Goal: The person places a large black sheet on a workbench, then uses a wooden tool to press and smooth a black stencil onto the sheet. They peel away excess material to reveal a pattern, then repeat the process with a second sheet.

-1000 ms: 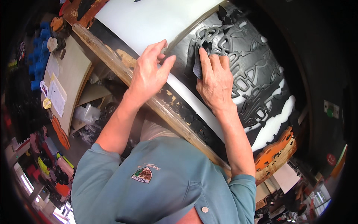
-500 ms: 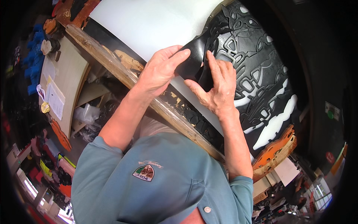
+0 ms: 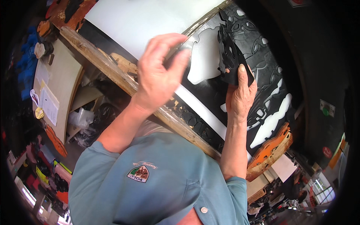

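Observation:
My left hand (image 3: 159, 73) is raised over the edge of the white board. It is smeared by motion, its thumb apart from its curved fingers, and I make out nothing between them. In my right hand (image 3: 242, 99) is a bent, folded part of a thin black sheet with cut-out openings (image 3: 230, 56), the thumb pressed on its face. Under it lies the rest of the black cut sheet (image 3: 258, 50), covered in looping cut shapes. Between my hands a large white patch (image 3: 206, 56) shows with a dark surround.
A white board (image 3: 123, 22) spans the far left of the bench. A worn wooden beam (image 3: 101, 62) runs diagonally before me. Orange-edged wooden pieces (image 3: 270, 150) stand at the right. A pale side table with papers (image 3: 48, 105) is at the left.
My left hand has come away from the black sheet and moved slightly left. My right hand has swung right and down, folding the sheet back and baring the white patch.

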Available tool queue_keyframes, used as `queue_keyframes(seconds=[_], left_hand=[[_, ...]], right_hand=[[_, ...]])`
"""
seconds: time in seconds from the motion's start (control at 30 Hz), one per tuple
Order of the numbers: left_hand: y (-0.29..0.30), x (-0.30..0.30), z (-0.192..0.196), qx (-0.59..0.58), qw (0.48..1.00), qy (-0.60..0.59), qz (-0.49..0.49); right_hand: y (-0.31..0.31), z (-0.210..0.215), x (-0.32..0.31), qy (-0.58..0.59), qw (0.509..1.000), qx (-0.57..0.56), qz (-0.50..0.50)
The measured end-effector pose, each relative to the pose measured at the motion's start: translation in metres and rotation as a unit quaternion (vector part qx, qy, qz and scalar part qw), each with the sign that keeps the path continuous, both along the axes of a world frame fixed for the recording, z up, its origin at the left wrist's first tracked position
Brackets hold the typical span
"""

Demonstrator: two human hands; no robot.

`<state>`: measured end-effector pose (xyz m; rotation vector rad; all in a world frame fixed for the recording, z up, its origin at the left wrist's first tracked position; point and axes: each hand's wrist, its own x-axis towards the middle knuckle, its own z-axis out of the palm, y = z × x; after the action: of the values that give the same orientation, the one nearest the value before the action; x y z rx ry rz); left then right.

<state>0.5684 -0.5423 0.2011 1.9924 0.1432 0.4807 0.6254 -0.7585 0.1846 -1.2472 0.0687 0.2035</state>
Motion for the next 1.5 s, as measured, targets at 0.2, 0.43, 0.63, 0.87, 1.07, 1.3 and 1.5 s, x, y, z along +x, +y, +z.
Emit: queue_keyframes(seconds=[0.2, 0.43, 0.63, 0.87, 1.07, 1.3, 1.5], left_hand=[[-0.049, 0.033, -0.006, -0.078, 0.989, 0.057, -0.115], [-0.046, 0.051, -0.030, -0.094, 0.983, -0.033, -0.152], [-0.039, 0.055, -0.043, -0.227, 0.952, -0.061, -0.194], [-0.031, 0.056, -0.044, -0.213, 0.951, -0.094, -0.202], [-0.036, 0.052, -0.040, -0.296, 0.930, -0.039, -0.215], [-0.011, 0.055, -0.041, -0.228, 0.951, -0.015, -0.208], [0.013, 0.050, -0.044, -0.198, 0.979, 0.041, -0.033]], right_hand=[[0.006, -0.003, -0.001, -0.032, 0.998, -0.044, -0.009], [0.002, -0.004, -0.003, -0.063, 0.997, -0.050, 0.017], [0.009, -0.004, -0.009, -0.050, 0.996, -0.073, -0.012], [0.017, 0.011, -0.011, 0.003, 1.000, -0.006, 0.000], [0.021, 0.021, -0.016, -0.019, 0.998, -0.054, -0.021], [-0.017, 0.015, -0.014, -0.021, 0.989, -0.052, -0.134], [-0.146, 0.058, 0.035, -0.073, 0.928, 0.032, -0.363]])
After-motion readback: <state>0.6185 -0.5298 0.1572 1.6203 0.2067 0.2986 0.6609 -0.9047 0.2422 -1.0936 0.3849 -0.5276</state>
